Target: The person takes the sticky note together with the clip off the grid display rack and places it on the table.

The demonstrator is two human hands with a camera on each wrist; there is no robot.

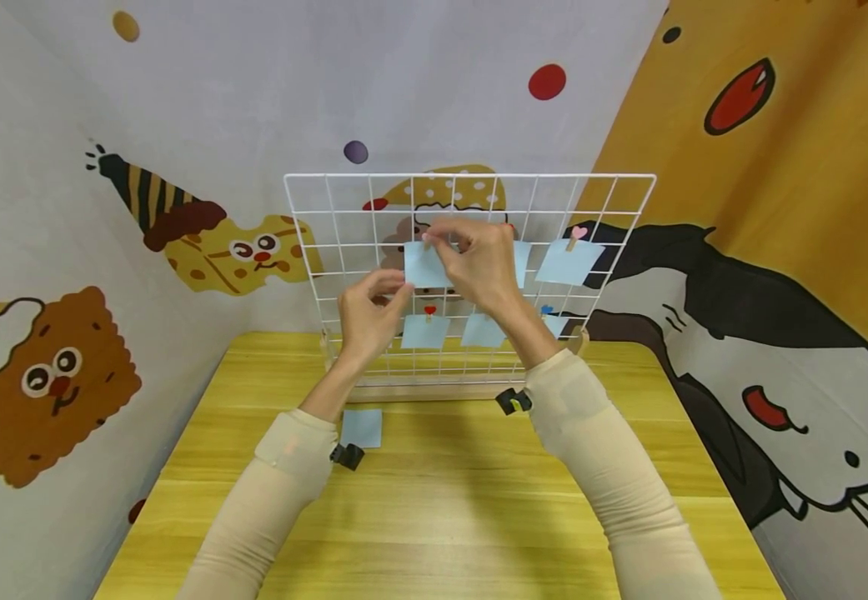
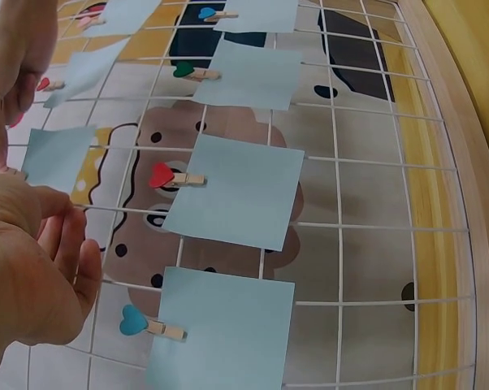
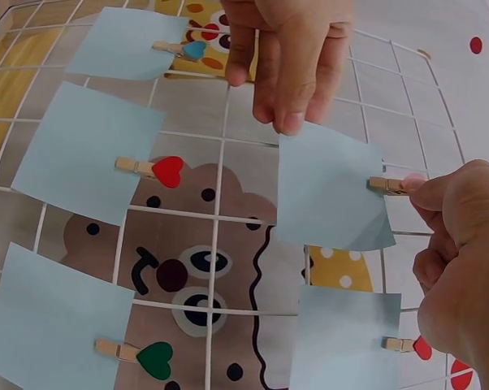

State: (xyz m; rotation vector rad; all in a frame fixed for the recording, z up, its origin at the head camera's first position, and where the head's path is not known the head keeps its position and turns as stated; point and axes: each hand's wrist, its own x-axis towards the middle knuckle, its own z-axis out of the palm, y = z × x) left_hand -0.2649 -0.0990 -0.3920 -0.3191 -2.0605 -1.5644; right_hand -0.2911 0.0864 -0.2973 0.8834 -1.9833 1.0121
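A pale blue paper square [image 1: 422,268] lies against the upper part of a white wire grid [image 1: 471,176]. At its top edge sits a small wooden clothespin [image 3: 384,185] with a pink heart, which my right hand [image 1: 481,260] pinches between thumb and fingertips. My left hand [image 1: 368,318] holds the lower left corner of the same square between its fingertips. More pinned squares hang around it: one with a red-heart clothespin [image 3: 139,167], one with a green-heart clothespin [image 3: 131,357], and others with blue hearts. Part of the upper row is hidden behind my right hand in the head view.
A loose blue paper square [image 1: 362,428] lies on the yellow wood-grain table [image 1: 434,517], left of centre. The grid stands in a wooden base [image 1: 441,390] near the table's back edge. Behind and beside it hangs a cartoon-printed cloth [image 1: 238,100].
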